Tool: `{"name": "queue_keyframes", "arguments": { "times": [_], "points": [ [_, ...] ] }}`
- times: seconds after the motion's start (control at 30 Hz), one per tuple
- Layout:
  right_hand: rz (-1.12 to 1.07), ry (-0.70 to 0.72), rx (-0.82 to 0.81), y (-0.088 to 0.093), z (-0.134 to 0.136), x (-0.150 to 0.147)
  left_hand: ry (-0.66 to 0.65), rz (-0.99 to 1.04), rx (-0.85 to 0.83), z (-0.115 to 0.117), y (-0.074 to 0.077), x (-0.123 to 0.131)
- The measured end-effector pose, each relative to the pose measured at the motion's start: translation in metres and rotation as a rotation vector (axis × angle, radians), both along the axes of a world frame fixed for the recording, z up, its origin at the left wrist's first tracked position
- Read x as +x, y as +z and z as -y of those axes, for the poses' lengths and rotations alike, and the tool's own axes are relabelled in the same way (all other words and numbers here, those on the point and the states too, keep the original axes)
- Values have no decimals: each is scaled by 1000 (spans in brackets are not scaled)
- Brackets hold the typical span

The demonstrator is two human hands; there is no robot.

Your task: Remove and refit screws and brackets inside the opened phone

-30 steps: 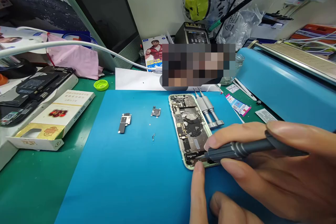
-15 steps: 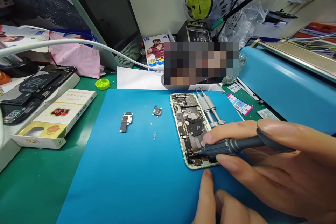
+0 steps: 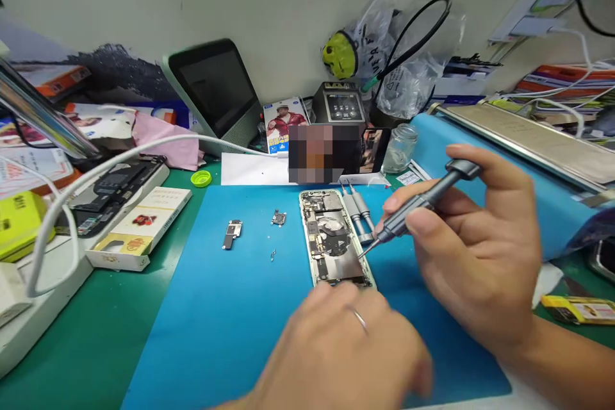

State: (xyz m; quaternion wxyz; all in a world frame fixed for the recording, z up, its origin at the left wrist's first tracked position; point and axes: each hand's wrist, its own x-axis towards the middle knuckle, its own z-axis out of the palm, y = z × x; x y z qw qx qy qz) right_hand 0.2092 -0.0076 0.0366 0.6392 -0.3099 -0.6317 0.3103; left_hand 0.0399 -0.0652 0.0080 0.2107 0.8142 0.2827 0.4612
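My right hand (image 3: 475,256) grips a grey precision screwdriver (image 3: 408,214), a finger resting on its end cap. Its thin tip points down-left at the right edge of an opened phone (image 3: 336,237); whether it touches, I cannot tell. My left hand (image 3: 346,346), with a ring on one finger, covers the phone's lower end. Its fingertips are hidden and the hand is somewhat blurred. Left of the phone lie a dark metal bracket (image 3: 232,235), a small square part (image 3: 278,218) and a tiny slim piece (image 3: 273,255).
Two more screwdrivers (image 3: 355,208) lie beyond the phone on the blue mat (image 3: 216,333). A cigarette box (image 3: 144,224), another opened phone (image 3: 110,195) and a white cable (image 3: 144,144) occupy the left. Behind stand a glass jar (image 3: 400,147) and a smart display (image 3: 214,86).
The view has pulled back and tilted up. The screwdriver has lifted from the phone's bottom end to its right side and stands steeper. My left hand has moved over the phone's lower end.
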Motion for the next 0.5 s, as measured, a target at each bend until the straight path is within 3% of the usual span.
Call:
{"name": "queue_keyframes", "arguments": {
  "times": [0.13,0.2,0.3,0.5],
  "points": [
    [-78,36,-16,1,-3,6,137,-14,-349,-5,27,-15],
    [-25,44,31,0,0,7,164,-57,-300,-8,31,-24],
    [123,77,107,-2,7,7,192,-192,-84,-17,25,-39],
    [193,63,200,-5,10,9,123,-433,-134,-32,9,-46]
  ]
}}
